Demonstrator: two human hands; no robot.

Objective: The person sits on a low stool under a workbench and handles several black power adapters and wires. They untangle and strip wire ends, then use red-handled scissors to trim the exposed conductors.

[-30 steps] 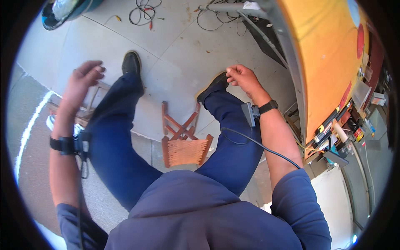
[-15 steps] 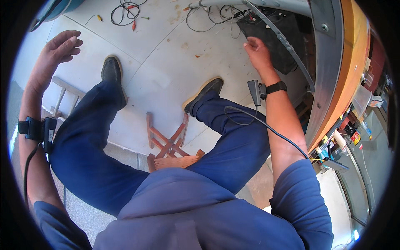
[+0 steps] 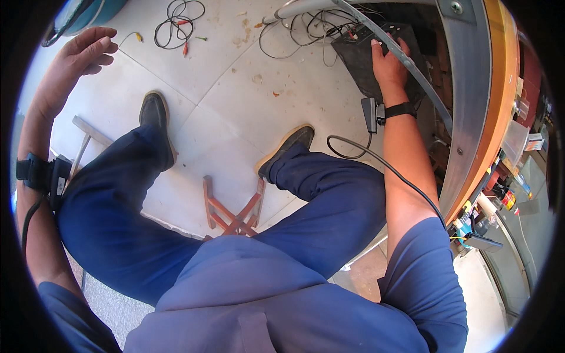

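My right hand (image 3: 389, 69) reaches over a black box (image 3: 365, 67) on the floor at the upper right. Its thumb and fingers are apart with nothing in them; part of the fingers lies behind a slanting metal bar (image 3: 412, 66). I cannot tell whether it touches the box. Thin black cables (image 3: 312, 28) lie at the box's far left side. At the upper left, my left hand (image 3: 85, 54) hangs in the air, fingers loosely bent and apart, holding nothing. Nearest to it is a thin wire with a yellow plug (image 3: 139, 37) on the floor.
A coiled black cable with red clips (image 3: 179, 22) lies on the tiled floor. A folding wooden stool (image 3: 234, 215) stands between my legs. On the right, a metal-framed table with a wooden edge (image 3: 497, 112) carries small clutter. A blue-green tub (image 3: 106, 13) is at the upper left.
My right hand has moved right and slightly down in the picture, over the black box and partly behind the bar. My left hand has shifted slightly up and left.
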